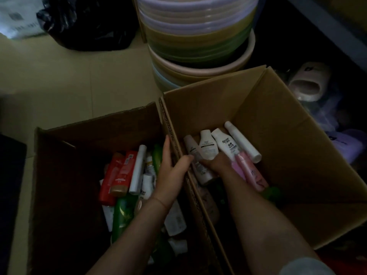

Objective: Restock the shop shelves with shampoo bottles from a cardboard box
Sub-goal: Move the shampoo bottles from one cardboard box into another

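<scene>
Two open corrugated cardboard boxes sit side by side on the tiled floor [59, 80]. The left hand [170, 171] grips the shared box wall [174, 139], thumb inside the right box [297, 155]. The right hand [216, 162] rests among smooth cylindrical plastic bottles [226, 143] lying flat; its grip cannot be determined. The left box [65, 175] holds red, white and green bottles [121, 173].
</scene>
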